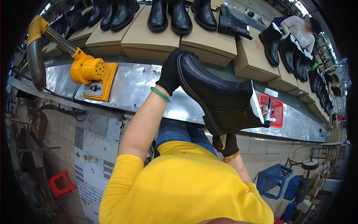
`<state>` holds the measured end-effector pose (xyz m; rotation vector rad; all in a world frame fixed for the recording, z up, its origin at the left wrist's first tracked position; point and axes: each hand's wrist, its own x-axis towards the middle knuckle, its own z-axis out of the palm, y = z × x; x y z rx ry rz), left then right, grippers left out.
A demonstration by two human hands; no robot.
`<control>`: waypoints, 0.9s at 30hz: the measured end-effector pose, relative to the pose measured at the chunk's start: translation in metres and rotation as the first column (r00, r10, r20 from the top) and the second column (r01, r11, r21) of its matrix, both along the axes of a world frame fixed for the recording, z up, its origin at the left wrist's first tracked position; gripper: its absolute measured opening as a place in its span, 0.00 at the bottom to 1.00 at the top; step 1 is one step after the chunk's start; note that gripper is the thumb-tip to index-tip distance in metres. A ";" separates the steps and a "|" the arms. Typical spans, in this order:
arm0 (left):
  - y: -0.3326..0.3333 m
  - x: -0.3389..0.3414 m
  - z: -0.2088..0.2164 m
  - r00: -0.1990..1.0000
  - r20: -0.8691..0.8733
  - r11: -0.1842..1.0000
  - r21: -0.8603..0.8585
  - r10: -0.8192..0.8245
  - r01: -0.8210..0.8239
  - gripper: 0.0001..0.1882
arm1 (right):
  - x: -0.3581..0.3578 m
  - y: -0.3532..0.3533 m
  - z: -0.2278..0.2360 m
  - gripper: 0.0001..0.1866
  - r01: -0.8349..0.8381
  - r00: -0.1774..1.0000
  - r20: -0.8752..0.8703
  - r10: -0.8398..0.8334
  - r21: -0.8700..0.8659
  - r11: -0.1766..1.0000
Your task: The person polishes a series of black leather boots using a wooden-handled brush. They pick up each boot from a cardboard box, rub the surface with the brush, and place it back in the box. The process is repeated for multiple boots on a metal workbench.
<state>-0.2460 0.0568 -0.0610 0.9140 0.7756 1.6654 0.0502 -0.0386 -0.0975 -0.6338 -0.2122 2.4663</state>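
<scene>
A black leather ankle boot [220,93] is tilted on its side in front of me above the bench edge. Its toe points left and its pale-lined opening faces right. My left hand [171,71], in a black glove, grips the boot by the toe. Below the heel is my right hand [228,145], also black-gloved, with its fingers closed around a small tan piece [222,141]. The boot hides part of that hand, so whether it touches the heel is unclear.
Cardboard boxes [153,31] carrying black boots [180,16] line the metal bench [128,84]. A yellow blower machine [89,71] stands left; a red basket [276,112] of small items sits right. A red stool [62,183] is on the floor. Another person [300,31] is beyond.
</scene>
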 end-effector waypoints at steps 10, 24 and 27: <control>0.000 0.003 0.017 0.822 0.511 0.959 0.011 -0.250 0.284 0.21 | 0.034 0.005 -0.097 0.26 -0.297 0.820 0.570 -0.056 0.507 0.809; -0.015 0.020 -0.013 0.977 -0.073 0.945 -0.249 0.201 -0.213 0.29 | -0.009 0.036 0.007 0.25 0.006 0.855 0.444 -0.267 0.508 0.862; -0.016 0.029 -0.015 0.941 0.323 0.944 -0.329 0.103 0.009 0.32 | -0.027 0.029 0.028 0.22 0.102 0.836 0.427 -0.345 0.496 0.862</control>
